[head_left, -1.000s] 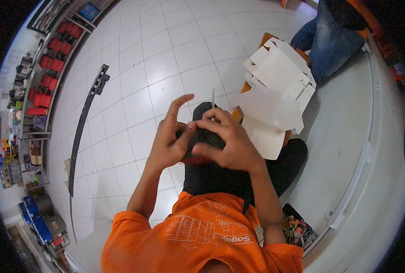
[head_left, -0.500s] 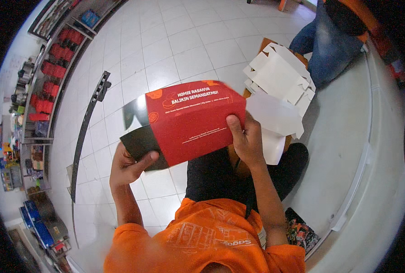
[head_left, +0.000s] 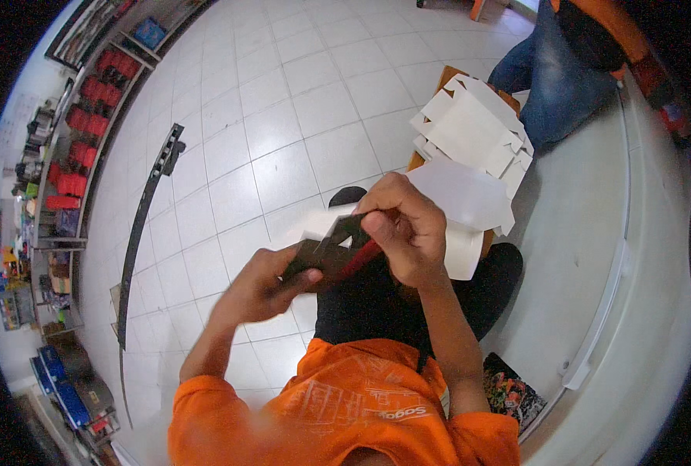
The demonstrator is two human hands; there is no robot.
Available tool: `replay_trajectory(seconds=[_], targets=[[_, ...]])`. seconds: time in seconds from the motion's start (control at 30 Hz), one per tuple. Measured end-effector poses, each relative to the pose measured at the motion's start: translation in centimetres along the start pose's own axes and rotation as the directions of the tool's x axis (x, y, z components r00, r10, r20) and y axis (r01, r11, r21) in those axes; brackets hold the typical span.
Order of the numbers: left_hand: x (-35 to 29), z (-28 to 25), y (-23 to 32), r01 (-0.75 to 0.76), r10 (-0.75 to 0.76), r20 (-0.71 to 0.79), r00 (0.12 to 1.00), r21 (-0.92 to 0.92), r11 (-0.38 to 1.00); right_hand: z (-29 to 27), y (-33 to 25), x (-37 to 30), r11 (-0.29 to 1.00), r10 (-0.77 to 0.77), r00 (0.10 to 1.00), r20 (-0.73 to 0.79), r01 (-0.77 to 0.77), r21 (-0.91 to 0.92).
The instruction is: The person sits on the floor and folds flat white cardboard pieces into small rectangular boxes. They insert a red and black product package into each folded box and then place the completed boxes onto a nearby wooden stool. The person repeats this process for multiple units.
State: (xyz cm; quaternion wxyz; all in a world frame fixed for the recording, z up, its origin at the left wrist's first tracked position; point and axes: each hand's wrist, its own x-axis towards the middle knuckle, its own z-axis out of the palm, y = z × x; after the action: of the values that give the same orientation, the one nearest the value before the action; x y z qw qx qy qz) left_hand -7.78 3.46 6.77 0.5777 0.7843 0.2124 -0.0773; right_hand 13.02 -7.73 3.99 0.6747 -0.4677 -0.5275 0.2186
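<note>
A red and black cardboard box (head_left: 324,259) is in front of me, between my hands. It is tilted so that mostly its dark end flaps face up, with a thin strip of red side showing. My left hand (head_left: 258,289) is closed on its left end, thumb along the near edge. Thumb and bent fingers of my right hand (head_left: 409,229) pinch the dark flaps at its right end. A small pale gap shows between the flaps. Most of the box's body is hidden or blurred.
Right of my hands, unfolded white cardboard pieces (head_left: 470,124) lie piled on a brown wooden surface (head_left: 448,76). Beyond them sits another person in blue jeans (head_left: 567,97). A shelf with red items (head_left: 89,120) lines the left wall; a long black strip (head_left: 147,202) shows nearby.
The box has been turned from its broad red face to its dark end and lowered. My left hand has moved right; my right hand has shifted onto the end flaps.
</note>
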Motion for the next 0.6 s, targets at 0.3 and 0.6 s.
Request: replay_trajectory(seconds=[0.3, 0.6], targets=[[1.4, 1.1, -2.4, 0.135, -0.076, 0.143, 0.987, -0.458, 0.879, -1.7, -1.1, -1.2, 0.963, 0.244, 0.845, 0.476, -0.155, -0.220], [1.0, -0.2, -0.4, -0.095, 0.056, -0.117, 0.992, -0.362, 0.927, 0.4, -3.4, -1.0, 0.947, 0.193, 0.950, 0.247, -0.114, -0.302]])
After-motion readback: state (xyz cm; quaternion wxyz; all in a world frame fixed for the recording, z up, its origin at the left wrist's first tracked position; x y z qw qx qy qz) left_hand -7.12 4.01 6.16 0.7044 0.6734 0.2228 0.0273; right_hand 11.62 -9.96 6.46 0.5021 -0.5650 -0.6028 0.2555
